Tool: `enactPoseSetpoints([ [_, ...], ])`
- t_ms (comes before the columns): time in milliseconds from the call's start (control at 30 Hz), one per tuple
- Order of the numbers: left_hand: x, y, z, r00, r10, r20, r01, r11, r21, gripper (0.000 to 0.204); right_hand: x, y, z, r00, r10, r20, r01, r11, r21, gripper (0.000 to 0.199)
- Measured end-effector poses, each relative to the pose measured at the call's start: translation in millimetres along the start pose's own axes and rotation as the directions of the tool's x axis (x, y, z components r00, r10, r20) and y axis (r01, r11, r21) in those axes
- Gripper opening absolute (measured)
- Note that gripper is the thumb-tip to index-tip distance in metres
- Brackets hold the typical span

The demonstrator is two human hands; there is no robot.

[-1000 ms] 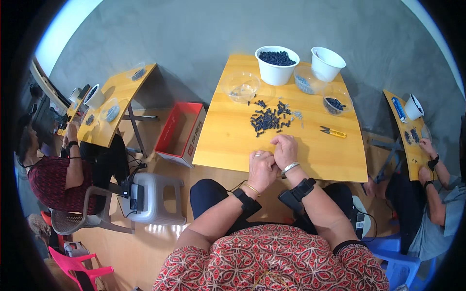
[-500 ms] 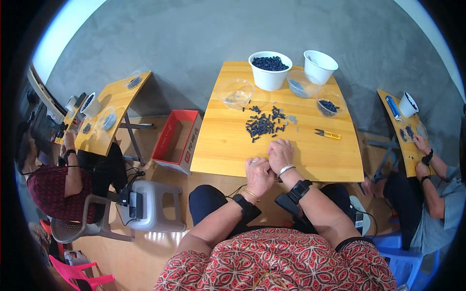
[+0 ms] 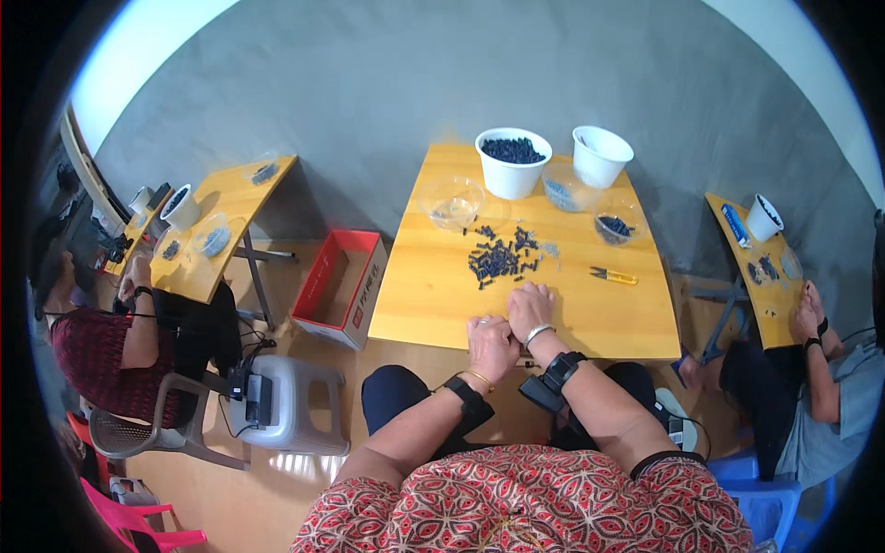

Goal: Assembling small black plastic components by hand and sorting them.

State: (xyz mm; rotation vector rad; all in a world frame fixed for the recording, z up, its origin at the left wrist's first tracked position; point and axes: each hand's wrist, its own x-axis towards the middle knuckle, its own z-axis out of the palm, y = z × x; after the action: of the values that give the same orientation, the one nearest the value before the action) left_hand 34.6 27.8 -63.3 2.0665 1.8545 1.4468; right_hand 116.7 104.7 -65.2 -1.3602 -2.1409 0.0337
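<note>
At the near edge of the wooden table (image 3: 406,309), my left hand (image 3: 493,347) and my right hand (image 3: 532,311) are close together, fingers curled. Whatever is between their fingers is hidden or too small to name. Just beyond them lies a loose pile of small black cylindrical pieces (image 3: 498,260). Beside its right edge are small grey metal-looking bits (image 3: 550,250). Yellow-handled thread snips (image 3: 615,276) rest to the right of the pile.
Behind the pile stand a white tub (image 3: 512,180) full of black pieces and another white tub (image 3: 604,161). Clear plastic bowls (image 3: 452,203) flank the pile. A red box (image 3: 364,304) and a grey stool (image 3: 295,396) are at left. Two people work at side tables (image 3: 207,249).
The view has tilted, so the table and tubs sit lower in the picture. My hands stay together at the table edge. The person at right has brought their hands closer together.
</note>
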Motion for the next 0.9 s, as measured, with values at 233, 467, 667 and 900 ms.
enactPoseSetpoints([
  [233, 5, 5, -3, 1.000, 0.002, 0.012, -0.003, 0.998, 0.063, 0.010, 10, 5, 5, 0.991, 0.134, 0.030, -0.136, 0.987, 0.083, 0.009],
  [467, 27, 18, -43, 0.747, -0.555, 0.366, 0.575, 0.262, -0.775, 0.020, -16, -8, -84, 0.995, -0.023, 0.099, -0.057, 0.680, 0.731, 0.011],
  [667, 25, 52, -56, 0.713, -0.488, 0.504, 0.546, -0.066, -0.835, 0.017, -33, -26, -108, 0.974, -0.197, -0.114, 0.226, 0.757, 0.614, 0.018],
  [900, 22, 59, -72, 0.698, -0.368, 0.614, 0.588, -0.195, -0.785, 0.013, -30, -21, -123, 0.951, -0.251, -0.179, 0.308, 0.768, 0.561, 0.011],
])
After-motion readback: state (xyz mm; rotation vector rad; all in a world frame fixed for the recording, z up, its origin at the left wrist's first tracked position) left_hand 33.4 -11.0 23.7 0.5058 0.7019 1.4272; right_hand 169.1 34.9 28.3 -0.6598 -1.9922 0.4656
